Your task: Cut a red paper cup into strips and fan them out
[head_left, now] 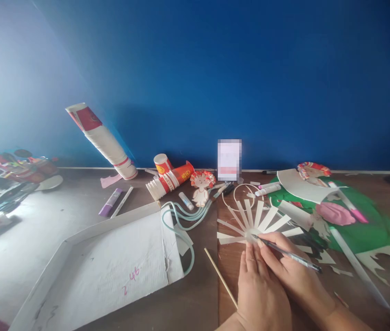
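A white paper cutout (260, 216) with several strips fanned out from its middle lies on the brown table. My left hand (262, 289) rests flat at its near edge, fingers stretched out and holding nothing. Between the fingers of my right hand (293, 271) is a black pen (296, 257), its tip touching or just over the middle of the cutout. The two hands sit side by side and partly overlap. A thin wooden stick (220, 278) lies to the left of my left hand.
A white cardboard box lid (101, 271) lies left. Behind it are a leaning stack of paper cups (107, 149), a purple glue stick (110, 202) and a small paper figure (200, 191). Pale cable (188, 225) loops nearby. Right are green material (375, 225), markers (349, 204) and paper scraps (375, 264).
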### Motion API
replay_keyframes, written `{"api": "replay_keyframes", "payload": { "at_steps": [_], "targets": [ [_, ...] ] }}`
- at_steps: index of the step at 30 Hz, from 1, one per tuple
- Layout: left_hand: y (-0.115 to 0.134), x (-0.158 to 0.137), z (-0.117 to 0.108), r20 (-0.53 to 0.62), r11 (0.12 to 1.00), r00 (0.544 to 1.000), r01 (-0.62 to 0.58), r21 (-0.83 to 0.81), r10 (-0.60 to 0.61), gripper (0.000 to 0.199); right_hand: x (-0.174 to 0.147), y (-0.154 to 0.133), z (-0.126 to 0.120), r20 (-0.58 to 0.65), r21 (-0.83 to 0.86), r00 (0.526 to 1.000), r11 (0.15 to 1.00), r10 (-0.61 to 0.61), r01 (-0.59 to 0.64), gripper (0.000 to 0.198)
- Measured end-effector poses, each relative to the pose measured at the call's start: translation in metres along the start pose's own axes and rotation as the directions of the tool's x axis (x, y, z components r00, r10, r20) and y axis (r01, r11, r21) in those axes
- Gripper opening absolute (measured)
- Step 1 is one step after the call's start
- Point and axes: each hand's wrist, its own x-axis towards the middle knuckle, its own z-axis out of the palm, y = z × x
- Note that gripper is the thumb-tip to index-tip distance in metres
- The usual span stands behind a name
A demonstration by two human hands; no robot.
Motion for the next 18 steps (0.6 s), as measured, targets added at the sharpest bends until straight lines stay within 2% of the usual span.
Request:
{"api": "replay_keyframes", "payload": {
  "at_steps": [6,18],
  "targets": [
    [0.0014,-0.0023,-0.0005,-0.058,0.999,0.998,0.024,-0.025,-0.025,0.046,-0.0017,0.0043,0.0023,0.013,-0.02,1.0,1.0,0.003,-0.003,0.012],
    [0.0013,-0.002,-0.0047,-0.037,0.999,0.999,-0.002,-0.035,0.001,0.048,-0.0017,0.0053,0.0038,-0.002,-0.033,1.0,0.999,0.019,-0.019,0.011]
  ]
}}
